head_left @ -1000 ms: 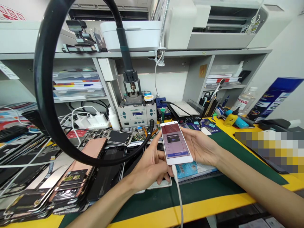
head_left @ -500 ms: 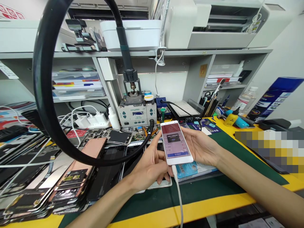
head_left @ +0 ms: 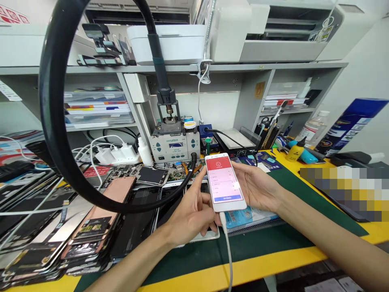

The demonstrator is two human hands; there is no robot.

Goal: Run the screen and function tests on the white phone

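Note:
A white smartphone (head_left: 226,182) is held up above the bench, its lit screen showing a red band on top and a blue button at the bottom. My left hand (head_left: 194,213) grips its left edge, with the forefinger along the side and the other fingers curled below. On the opposite side my right hand (head_left: 258,184) holds the right edge, fingers partly hidden behind it. A white cable (head_left: 226,239) is plugged into the phone's lower end and runs down past the bench edge. Beneath the phone lie a blue packet (head_left: 238,217) and a white-framed phone part (head_left: 206,235).
Stacks of phone screens (head_left: 97,227) cover the left of the bench. A thick black hose (head_left: 48,101) loops in front, from the hot air station (head_left: 173,147). The green mat (head_left: 304,239) lies under my arms. Bottles (head_left: 296,149) and a pen holder (head_left: 270,138) stand at the right.
The phone's screen has gone from dimmed with a dark pop-up box to a bright list without the box. Both hands keep the same hold. The camera view has shifted very slightly.

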